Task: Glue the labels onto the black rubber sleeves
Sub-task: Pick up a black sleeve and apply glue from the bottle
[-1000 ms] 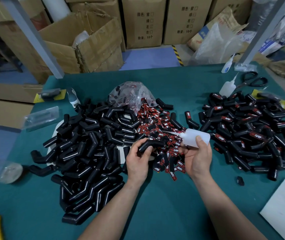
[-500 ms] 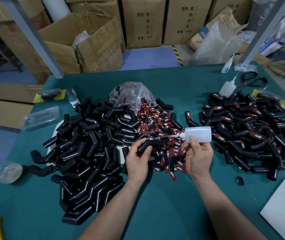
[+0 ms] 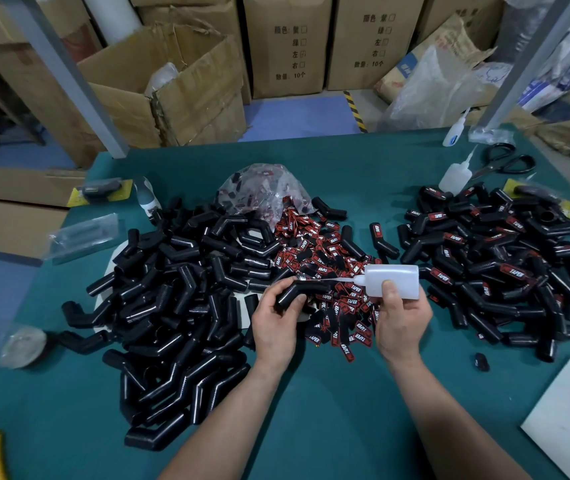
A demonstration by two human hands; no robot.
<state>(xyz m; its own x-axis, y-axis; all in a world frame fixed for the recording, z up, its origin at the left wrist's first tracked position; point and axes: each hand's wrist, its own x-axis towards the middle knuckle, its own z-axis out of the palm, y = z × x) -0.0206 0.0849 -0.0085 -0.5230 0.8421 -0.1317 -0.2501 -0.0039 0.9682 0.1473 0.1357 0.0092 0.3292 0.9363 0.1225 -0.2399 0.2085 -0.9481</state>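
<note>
As I look down, head view: a green worktop carries heaps of parts, and both my hands meet in the middle, close together but not touching.
Left hand: fingers and thumb are curled round one bent black rubber sleeve, which is raised above the worktop.
Right hand: it is wrapped round a white glue bottle lying sideways, with the thumb on its side. The thin nozzle reaches left to the sleeve's upper face. I cannot tell if the tip touches.
Labels: a loose red-and-black heap lies behind and beneath my hands, spilling from a clear plastic bag.
Bare sleeves: a big pile on my left.
Labelled sleeves: a pile on my right, apart from the bare ones.
Step in hand: I judge that glue is going onto the held sleeve before a label is pressed on.
Doing it well: hold the sleeve steady and squeeze gently. Lay a short thin line only where the label sits, and keep glue off my fingertips. Lift the nozzle cleanly so nothing drips onto the labels below.
</note>
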